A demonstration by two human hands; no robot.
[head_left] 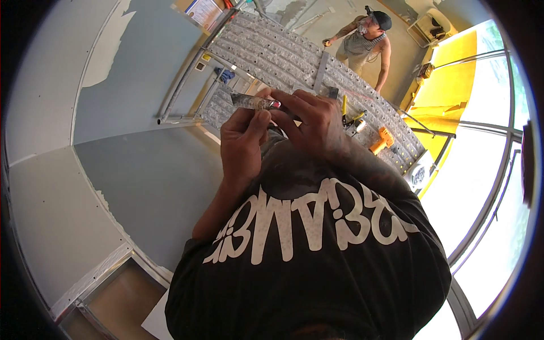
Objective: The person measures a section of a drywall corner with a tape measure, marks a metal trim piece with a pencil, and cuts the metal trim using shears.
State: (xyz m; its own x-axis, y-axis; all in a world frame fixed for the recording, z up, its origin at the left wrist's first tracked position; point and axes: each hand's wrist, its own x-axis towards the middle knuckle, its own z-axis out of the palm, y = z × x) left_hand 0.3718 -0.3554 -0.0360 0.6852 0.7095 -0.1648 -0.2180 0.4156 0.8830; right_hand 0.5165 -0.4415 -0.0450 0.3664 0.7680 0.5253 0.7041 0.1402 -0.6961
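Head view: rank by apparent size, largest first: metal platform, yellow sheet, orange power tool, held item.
1. Metal platform
2. Yellow sheet
3. Orange power tool and held item, unranked: they look close in size, fingers cover part of the latter, and it's nearer the camera.

orange tool (385,137), possibly a drill, on metal platform (272,48) | yellow sheet (456,68) | person (369,48) beyond platform

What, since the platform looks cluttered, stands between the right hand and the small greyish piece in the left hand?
Nothing visible: the right hand is already at the reddish end of the small greyish piece, which the left hand pinches. The orange power tool on the platform lies off to the right, not between them.
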